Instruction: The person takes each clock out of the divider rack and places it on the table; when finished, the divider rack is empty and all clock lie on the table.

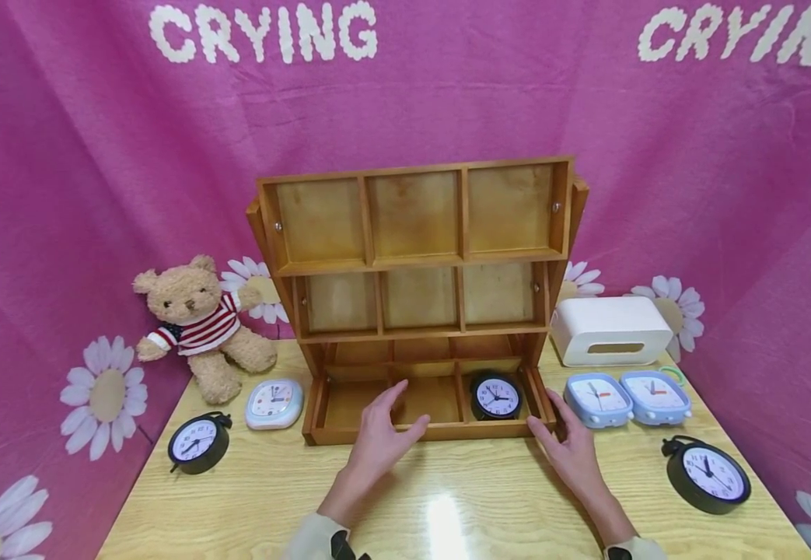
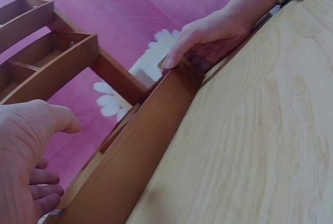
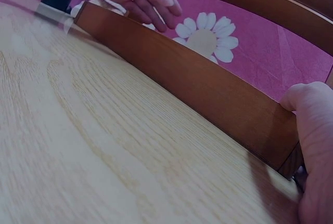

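Observation:
A brown wooden display shelf (image 1: pixel 412 263) with tiers of square compartments stands on the table. In the right compartment of its bottom tray sits a round black alarm clock (image 1: pixel 495 397). My right hand (image 1: pixel 568 445) grips the tray's front right corner, thumb on the front edge and fingers along the outer side. The thumb lies over the tray's front board (image 3: pixel 197 78) in the right wrist view. My left hand (image 1: pixel 381 435) hovers at the front edge by the left and middle compartments, fingers spread and holding nothing.
On the left are a teddy bear (image 1: pixel 198 319), a pale blue clock (image 1: pixel 274 404) and a black alarm clock (image 1: pixel 199 443). On the right are two blue clocks (image 1: pixel 599 400), a white tissue box (image 1: pixel 611 331) and another black alarm clock (image 1: pixel 707 474). A pink curtain (image 1: pixel 412 101) hangs behind.

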A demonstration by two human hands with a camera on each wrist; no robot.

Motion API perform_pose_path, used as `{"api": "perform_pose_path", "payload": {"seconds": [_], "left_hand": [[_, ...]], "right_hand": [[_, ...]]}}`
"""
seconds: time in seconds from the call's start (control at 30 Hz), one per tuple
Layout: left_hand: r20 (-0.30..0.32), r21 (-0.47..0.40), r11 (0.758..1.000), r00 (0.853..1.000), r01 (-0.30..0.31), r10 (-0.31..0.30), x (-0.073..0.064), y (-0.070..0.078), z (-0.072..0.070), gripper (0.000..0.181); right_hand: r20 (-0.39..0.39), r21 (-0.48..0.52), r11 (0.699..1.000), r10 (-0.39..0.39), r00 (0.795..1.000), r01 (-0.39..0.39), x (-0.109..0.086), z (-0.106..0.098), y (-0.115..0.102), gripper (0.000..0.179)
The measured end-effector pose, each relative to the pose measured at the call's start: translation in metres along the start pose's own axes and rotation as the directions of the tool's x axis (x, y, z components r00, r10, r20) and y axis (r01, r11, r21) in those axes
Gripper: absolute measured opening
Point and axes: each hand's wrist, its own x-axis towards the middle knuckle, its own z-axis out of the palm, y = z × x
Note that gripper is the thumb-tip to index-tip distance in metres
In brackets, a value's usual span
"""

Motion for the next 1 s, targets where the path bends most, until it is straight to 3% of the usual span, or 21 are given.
{"api": "perform_pose_path", "payload": {"seconds": [0.2, 0.53, 1.0], "left_hand": [[0.018, -0.048, 0.999, 1.0, 0.002, -0.001, 0.006, 0.002, 0.017, 0.065], [0.054, -0.037, 0.998, 0.997, -0.044, 0.046, 0.021, 0.0, 0.041, 0.065], [0.136, -0.037, 0.993, 0.984, -0.115, 0.119, 0.035, 0.02, 0.078, 0.064]], "right_hand": [[-0.004, -0.017, 1.0, 0.001, 1.0, -0.001, 0.0, -0.001, 0.0, 0.063], [-0.003, 0.001, 1.0, -0.019, 1.0, 0.019, 0.001, -0.002, 0.0, 0.062], [-0.001, 0.006, 1.0, -0.013, 1.0, 0.013, 0.0, -0.002, -0.002, 0.063]]}}
